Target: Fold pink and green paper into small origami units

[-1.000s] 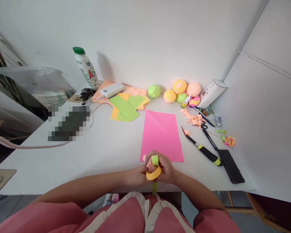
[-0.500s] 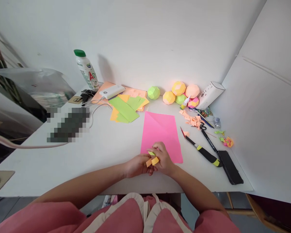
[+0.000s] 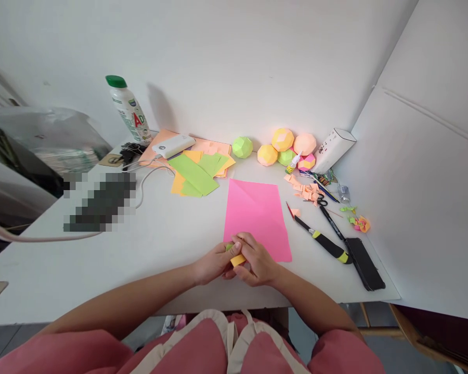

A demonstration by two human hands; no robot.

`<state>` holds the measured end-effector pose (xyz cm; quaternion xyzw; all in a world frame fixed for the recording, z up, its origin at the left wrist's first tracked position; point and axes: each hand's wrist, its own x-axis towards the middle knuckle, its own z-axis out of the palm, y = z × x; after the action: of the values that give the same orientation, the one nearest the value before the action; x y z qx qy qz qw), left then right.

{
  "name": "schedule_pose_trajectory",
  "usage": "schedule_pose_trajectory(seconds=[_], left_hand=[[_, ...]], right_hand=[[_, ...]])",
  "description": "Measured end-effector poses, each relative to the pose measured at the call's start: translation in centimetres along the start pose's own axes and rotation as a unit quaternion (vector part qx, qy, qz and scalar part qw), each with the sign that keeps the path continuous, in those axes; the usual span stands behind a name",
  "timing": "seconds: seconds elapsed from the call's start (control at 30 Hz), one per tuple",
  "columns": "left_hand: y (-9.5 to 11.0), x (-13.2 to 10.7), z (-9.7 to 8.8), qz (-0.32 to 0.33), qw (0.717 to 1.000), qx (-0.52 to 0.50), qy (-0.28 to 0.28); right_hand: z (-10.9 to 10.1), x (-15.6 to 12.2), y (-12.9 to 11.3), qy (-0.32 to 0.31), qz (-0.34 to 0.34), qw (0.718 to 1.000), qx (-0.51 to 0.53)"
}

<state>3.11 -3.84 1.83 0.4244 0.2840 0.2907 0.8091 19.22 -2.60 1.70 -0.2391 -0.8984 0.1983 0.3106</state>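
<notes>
Close together at the near edge of a pink paper sheet, my two hands hold a small folded paper piece in yellow and green. My left hand is closed around its left side, with the thumb on top. From the right, my right hand curls its fingers over the piece. Much of the paper piece is hidden by the fingers. The pink sheet lies flat on the white table just beyond both hands.
A black-and-yellow utility knife, a black marker and a black phone-like object lie right. Paper balls, a glue bottle and scissors sit farther back. Green paper strips, a power bank and a bottle stand left.
My fingers have closed further over the folded paper, and my left thumb now lies on top. Less of the paper shows. The whole view has shifted slightly.
</notes>
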Motion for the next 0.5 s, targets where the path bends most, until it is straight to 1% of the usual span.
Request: schedule_pose_trajectory(seconds=[0.07, 0.13, 0.2, 0.27, 0.37, 0.43, 0.5], left_hand=[[-0.06, -0.03, 0.02, 0.009, 1.000, 0.019, 0.015], [-0.09, -0.03, 0.08, 0.001, 1.000, 0.000, 0.009], [0.02, -0.04, 0.14, -0.024, 0.998, -0.063, -0.008], [0.26, -0.09, 0.22, -0.041, 0.990, -0.138, -0.009], [0.57, -0.19, 0.35, -0.036, 0.980, -0.194, 0.009], [0.57, -0.21, 0.38, -0.031, 0.979, -0.203, 0.023], [0.39, -0.19, 0.30, -0.029, 0.977, -0.212, 0.024]], right_hand=[[0.14, 0.14, -0.18, 0.025, 0.016, 0.999, 0.015], [0.32, 0.20, -0.24, 0.033, 0.046, 0.998, 0.016], [0.35, 0.20, -0.16, 0.031, 0.078, 0.996, 0.010], [0.17, 0.19, 0.02, 0.034, 0.090, 0.995, 0.008], [-0.12, 0.19, 0.15, 0.044, 0.060, 0.997, 0.016], [0.01, 0.24, -0.04, 0.040, 0.019, 0.999, 0.014], [0.50, 0.30, -0.42, 0.031, -0.017, 0.999, -0.013]])
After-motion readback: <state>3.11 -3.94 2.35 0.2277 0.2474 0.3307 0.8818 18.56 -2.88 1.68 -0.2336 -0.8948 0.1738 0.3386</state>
